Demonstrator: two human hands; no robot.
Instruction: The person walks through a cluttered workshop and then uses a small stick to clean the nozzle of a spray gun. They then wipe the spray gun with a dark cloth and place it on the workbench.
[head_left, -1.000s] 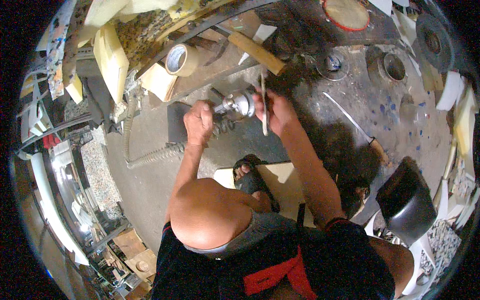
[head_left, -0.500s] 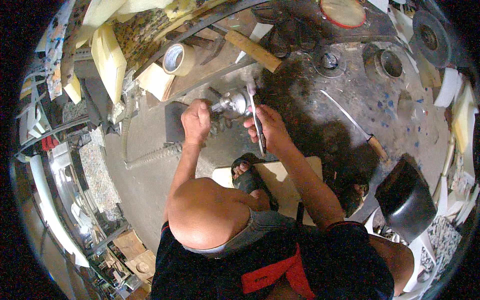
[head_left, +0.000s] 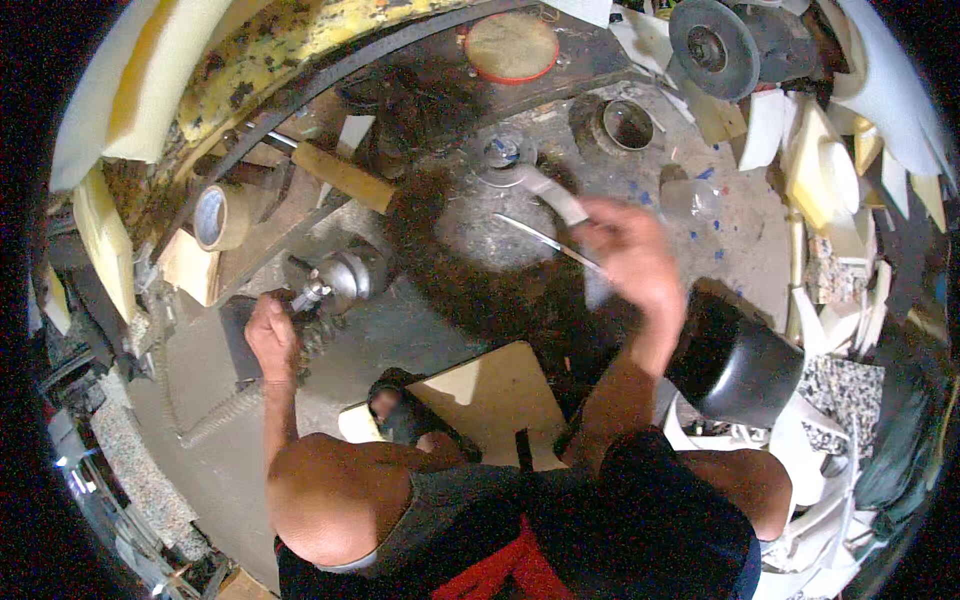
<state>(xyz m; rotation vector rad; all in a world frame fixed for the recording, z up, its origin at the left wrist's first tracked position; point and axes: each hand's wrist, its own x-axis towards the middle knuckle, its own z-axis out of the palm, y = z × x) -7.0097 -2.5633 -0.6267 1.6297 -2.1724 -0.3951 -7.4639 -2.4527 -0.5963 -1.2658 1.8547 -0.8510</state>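
Currently, a cream board (head_left: pixel 490 385) is lying on the near side of the silver metal tool (head_left: pixel 352 278); the left hand (head_left: pixel 272 338) is gripping that tool, and the right hand (head_left: pixel 638 262), blurred, is holding a pale strip (head_left: pixel 562 199) well to the tool's right; a thin blade (head_left: pixel 540 236) is lying right of the tool, a tape roll (head_left: pixel 237 220) is resting to its left, and a red-rimmed disc (head_left: pixel 512 47) is lying far beyond it
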